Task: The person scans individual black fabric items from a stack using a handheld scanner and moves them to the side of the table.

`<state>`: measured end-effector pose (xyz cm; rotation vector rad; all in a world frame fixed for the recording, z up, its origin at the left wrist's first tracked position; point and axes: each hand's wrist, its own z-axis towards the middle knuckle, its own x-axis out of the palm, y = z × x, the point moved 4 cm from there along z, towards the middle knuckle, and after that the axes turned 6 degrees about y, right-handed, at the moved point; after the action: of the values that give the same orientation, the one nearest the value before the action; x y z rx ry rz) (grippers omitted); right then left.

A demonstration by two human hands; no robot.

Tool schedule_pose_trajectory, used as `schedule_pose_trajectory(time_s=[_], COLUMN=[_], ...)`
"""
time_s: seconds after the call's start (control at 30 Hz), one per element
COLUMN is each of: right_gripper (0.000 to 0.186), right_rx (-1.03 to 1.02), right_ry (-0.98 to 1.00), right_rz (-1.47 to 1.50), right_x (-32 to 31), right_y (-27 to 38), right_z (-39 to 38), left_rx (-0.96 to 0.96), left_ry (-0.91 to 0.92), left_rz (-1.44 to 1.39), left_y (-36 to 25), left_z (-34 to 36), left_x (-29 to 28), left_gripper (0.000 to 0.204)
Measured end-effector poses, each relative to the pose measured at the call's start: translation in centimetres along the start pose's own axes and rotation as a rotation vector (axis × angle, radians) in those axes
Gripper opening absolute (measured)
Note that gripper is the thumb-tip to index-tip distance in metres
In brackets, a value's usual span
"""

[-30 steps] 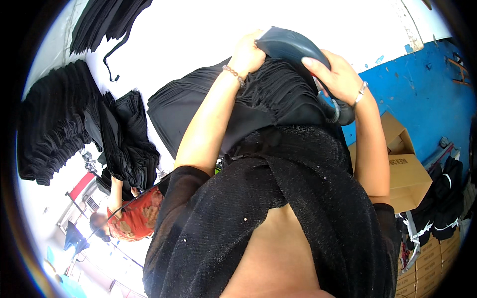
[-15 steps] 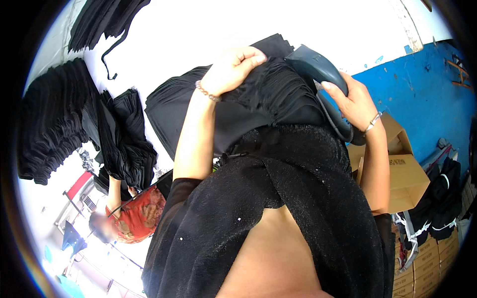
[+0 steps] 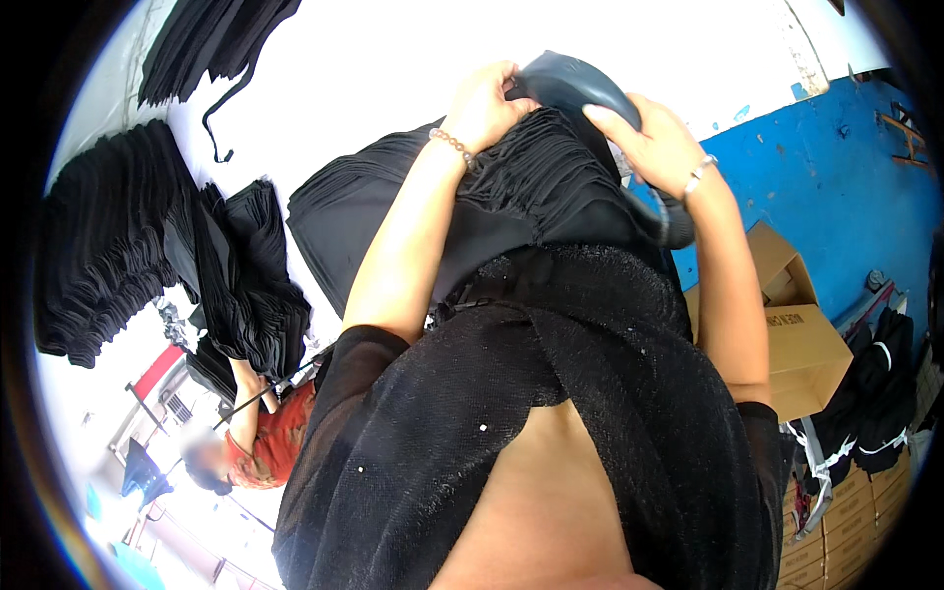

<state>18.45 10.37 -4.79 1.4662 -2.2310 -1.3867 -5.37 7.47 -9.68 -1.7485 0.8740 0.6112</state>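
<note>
My right hand (image 3: pixel 659 143) is wrapped round a dark blue-grey hand-held tool (image 3: pixel 575 81) with a broad, flat head. A dark hose or thick cord (image 3: pixel 677 226) hangs by its rear end. My left hand (image 3: pixel 489 110) is closed at the far edge of a fanned stack of black cloth pieces (image 3: pixel 560 182), pinching cloth right beside the tool's head. The exact contact between head and cloth is hidden by the fingers. The stack lies against my body on the white table (image 3: pixel 413 59).
More black cloth stacks (image 3: pixel 108 236) lie at the left, with another bundle (image 3: pixel 202 49) at the far left. A person in red (image 3: pixel 270 442) works beyond them. Open cardboard boxes (image 3: pixel 806 344), a blue wall (image 3: pixel 816 177) and tied black bundles (image 3: pixel 875 383) are at the right.
Both my hands have moved farther from my body. The tool has come up and left to meet my left hand at the cloth's far edge. The other person has shifted slightly.
</note>
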Motion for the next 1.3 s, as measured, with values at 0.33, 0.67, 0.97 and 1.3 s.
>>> schedule_pose_trajectory(time_s=[0.33,0.67,0.97,1.3], right_gripper=[0.065,0.060,0.057,0.061], right_rx=[-0.079,-0.071,-0.099,-0.025], right_ry=[0.010,0.017,0.060,0.079], right_rz=[0.220,0.292,0.378,0.380], right_x=[0.8,0.3,0.0,0.1], right_y=[-0.9,-1.5,-2.3,-3.3], right_z=[-0.6,-1.3,-2.5,-2.5], left_rx=[0.025,0.028,0.035,-0.034], left_ry=[0.002,-0.045,-0.045,0.075], left_rz=[-0.544,-0.581,-0.525,-0.573], left_y=[0.9,-1.0,-0.4,-1.1], left_z=[-0.5,-1.0,-1.2,-1.3], left_x=[0.4,0.0,0.1,-0.2], left_gripper=[0.018,0.035,0.019,0.020])
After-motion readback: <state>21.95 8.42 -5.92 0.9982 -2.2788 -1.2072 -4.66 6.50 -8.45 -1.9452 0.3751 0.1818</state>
